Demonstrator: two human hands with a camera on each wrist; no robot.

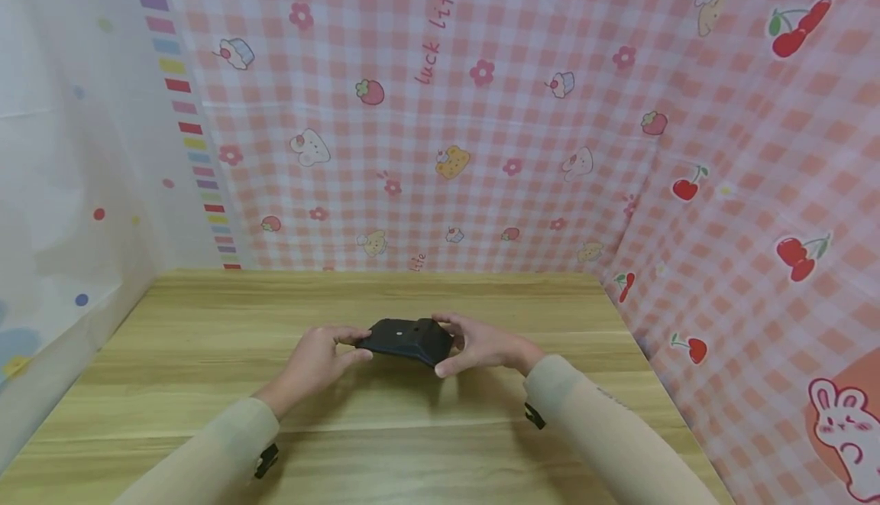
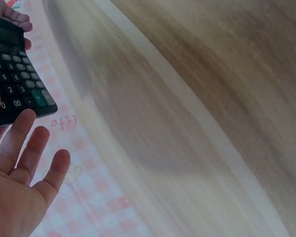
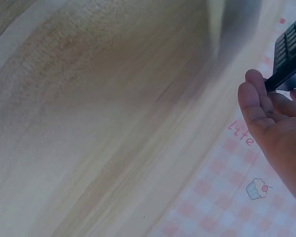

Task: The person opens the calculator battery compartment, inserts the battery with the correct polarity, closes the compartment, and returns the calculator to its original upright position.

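Note:
A black calculator [image 1: 402,339] is held between both hands over the wooden table, its plain back turned up toward the head camera. My left hand [image 1: 318,356] pinches its left end between thumb and fingers. At the thicker right end, my right hand [image 1: 486,343] grips it, thumb at the near corner and fingers on the far side. The left wrist view shows the number keys and display of the calculator [image 2: 12,81], with the other fingers of the left hand [image 2: 19,187] spread below. In the right wrist view, only part of the calculator [image 3: 290,57] shows, above the right hand [image 3: 281,123].
The wooden table [image 1: 385,444] spreads beneath both forearms. Behind it hangs a pink checked cloth [image 1: 412,131], which also covers the right side [image 1: 749,207]. A white sheet [image 1: 62,184] hangs on the left. Each wrist carries a small black device [image 1: 266,460].

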